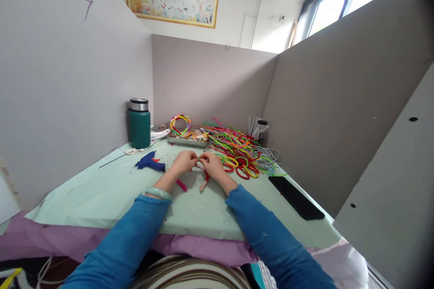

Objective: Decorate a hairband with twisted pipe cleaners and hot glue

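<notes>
My left hand (186,161) and my right hand (210,163) meet over the middle of the table, fingertips pinched together. What they pinch is too small and covered to make out. Below the left fingers a hot-pink fuzzy end (181,185) shows. A red fuzzy end with a pale pink tip (204,182) sticks out below the right hand. Whether these two ends belong to one piece is hidden by the hands. To the left lies a blue glue gun (151,161). Just right of my right hand are rings of fuzzy wire (242,171) in red, yellow and green.
A green bottle (139,126) stands at the back left. Behind my hands, a colourful braided headband (179,117) rests on a metal tray (188,142) of small pieces. Many pipe cleaners (233,142) are heaped right of it. A black phone-like slab (294,196) lies at right; partitions surround the table.
</notes>
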A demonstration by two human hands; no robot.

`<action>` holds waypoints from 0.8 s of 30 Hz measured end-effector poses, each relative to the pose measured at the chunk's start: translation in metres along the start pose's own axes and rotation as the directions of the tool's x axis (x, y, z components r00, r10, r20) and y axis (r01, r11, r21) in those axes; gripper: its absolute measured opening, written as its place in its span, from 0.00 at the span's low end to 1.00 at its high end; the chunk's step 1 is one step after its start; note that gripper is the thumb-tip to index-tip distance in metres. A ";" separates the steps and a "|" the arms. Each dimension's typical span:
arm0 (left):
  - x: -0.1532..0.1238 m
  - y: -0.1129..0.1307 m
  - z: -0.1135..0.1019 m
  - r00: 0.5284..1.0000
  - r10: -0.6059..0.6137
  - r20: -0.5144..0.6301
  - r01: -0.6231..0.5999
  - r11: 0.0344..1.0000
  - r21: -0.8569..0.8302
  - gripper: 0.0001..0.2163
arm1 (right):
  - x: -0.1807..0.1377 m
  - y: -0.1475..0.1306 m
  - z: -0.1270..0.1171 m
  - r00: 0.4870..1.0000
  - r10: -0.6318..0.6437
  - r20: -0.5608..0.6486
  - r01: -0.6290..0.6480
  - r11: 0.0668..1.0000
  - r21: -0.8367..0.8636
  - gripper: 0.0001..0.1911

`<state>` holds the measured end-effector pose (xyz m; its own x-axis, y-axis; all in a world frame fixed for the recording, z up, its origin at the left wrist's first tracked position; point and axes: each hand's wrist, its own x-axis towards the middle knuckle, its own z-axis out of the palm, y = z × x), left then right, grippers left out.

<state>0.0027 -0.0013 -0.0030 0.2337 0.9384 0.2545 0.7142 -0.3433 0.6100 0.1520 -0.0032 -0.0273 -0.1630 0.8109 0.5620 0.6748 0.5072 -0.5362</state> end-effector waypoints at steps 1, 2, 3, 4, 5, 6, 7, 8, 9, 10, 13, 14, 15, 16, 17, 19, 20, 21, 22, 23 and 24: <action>-0.001 0.001 0.000 1.000 0.009 -0.007 -0.009 0.999 0.040 0.07 | -0.001 0.000 -0.001 1.000 -0.015 0.006 0.016 0.999 -0.040 0.07; -0.001 0.001 -0.001 1.000 0.018 -0.013 -0.017 0.997 0.082 0.07 | -0.001 -0.001 -0.001 0.999 -0.028 0.014 0.029 0.997 -0.076 0.07; -0.002 0.002 -0.001 1.000 0.025 -0.018 -0.023 0.992 0.123 0.08 | -0.002 -0.001 -0.002 0.999 -0.038 0.022 0.041 0.993 -0.107 0.07; -0.002 0.002 -0.001 0.999 0.032 -0.023 -0.028 0.987 0.159 0.08 | -0.002 -0.002 -0.002 0.999 -0.045 0.028 0.048 0.990 -0.133 0.08; -0.003 0.003 -0.001 0.999 0.036 -0.026 -0.030 0.981 0.192 0.08 | -0.003 -0.002 -0.003 0.998 -0.050 0.032 0.055 0.986 -0.155 0.08; -0.003 0.004 -0.001 0.999 0.038 -0.029 -0.031 0.975 0.220 0.09 | -0.003 -0.002 -0.003 0.998 -0.055 0.036 0.061 0.983 -0.175 0.08; -0.004 0.004 -0.001 0.999 0.041 -0.032 -0.032 0.969 0.244 0.09 | -0.003 -0.003 -0.003 0.997 -0.061 0.040 0.067 0.979 -0.192 0.08; -0.004 0.004 -0.001 0.998 0.045 -0.034 -0.035 0.964 0.263 0.09 | -0.004 -0.003 -0.003 0.997 -0.066 0.043 0.074 0.976 -0.206 0.08; -0.004 0.005 -0.001 0.998 0.048 -0.035 -0.036 0.960 0.277 0.10 | -0.004 -0.003 -0.003 0.996 -0.071 0.047 0.079 0.973 -0.217 0.08; -0.004 0.005 -0.001 0.998 0.049 -0.035 -0.037 0.958 0.284 0.10 | -0.004 -0.004 -0.004 0.996 -0.073 0.051 0.083 0.971 -0.225 0.08; -0.004 0.004 0.000 0.999 0.046 -0.017 -0.040 0.965 0.257 0.10 | -0.004 -0.004 -0.004 0.997 -0.061 0.051 0.072 0.969 -0.235 0.07; -0.003 0.003 0.000 0.999 0.041 -0.007 -0.038 0.971 0.235 0.10 | -0.004 -0.004 -0.004 0.997 -0.053 0.049 0.063 0.970 -0.234 0.07; -0.002 0.001 0.001 0.999 0.036 0.003 -0.036 0.977 0.209 0.10 | -0.004 -0.004 -0.004 0.998 -0.044 0.048 0.054 0.971 -0.232 0.07; -0.001 0.000 0.001 0.999 0.032 0.012 -0.034 0.983 0.179 0.10 | -0.004 -0.004 -0.004 0.998 -0.035 0.045 0.045 0.972 -0.229 0.07; 0.000 -0.002 0.002 0.999 0.030 0.018 -0.032 0.988 0.148 0.10 | -0.004 -0.004 -0.004 0.999 -0.028 0.044 0.037 0.974 -0.224 0.07; 0.002 -0.005 0.003 0.999 0.023 0.024 -0.025 0.996 0.090 0.09 | -0.003 -0.003 -0.004 0.999 -0.017 0.037 0.024 0.977 -0.210 0.07; 0.002 -0.006 0.004 0.999 0.015 0.028 -0.016 0.998 0.061 0.08 | -0.003 -0.003 -0.003 0.999 -0.014 0.034 0.021 0.980 -0.197 0.07; 0.003 -0.006 0.004 0.999 0.002 0.035 -0.003 1.000 0.030 0.08 | -0.002 -0.002 -0.003 1.000 -0.013 0.029 0.018 0.984 -0.178 0.07; 0.002 -0.006 0.004 0.999 -0.012 0.041 0.012 1.000 -0.002 0.08 | -0.002 -0.002 -0.003 1.000 -0.010 0.025 0.014 0.988 -0.156 0.06; 0.002 -0.005 0.004 0.999 -0.025 0.047 0.027 0.999 -0.034 0.08 | -0.001 -0.001 -0.002 1.000 -0.004 0.022 0.007 0.991 -0.131 0.06; 0.001 -0.004 0.003 0.998 -0.035 0.053 0.038 0.997 -0.063 0.08 | -0.001 -0.001 -0.002 1.000 0.004 0.019 -0.002 0.995 -0.103 0.06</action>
<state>0.0023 0.0016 -0.0077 0.2431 0.9505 0.1933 0.6797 -0.3091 0.6651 0.1528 -0.0046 -0.0265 -0.1734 0.8184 0.5479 0.7458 0.4724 -0.4696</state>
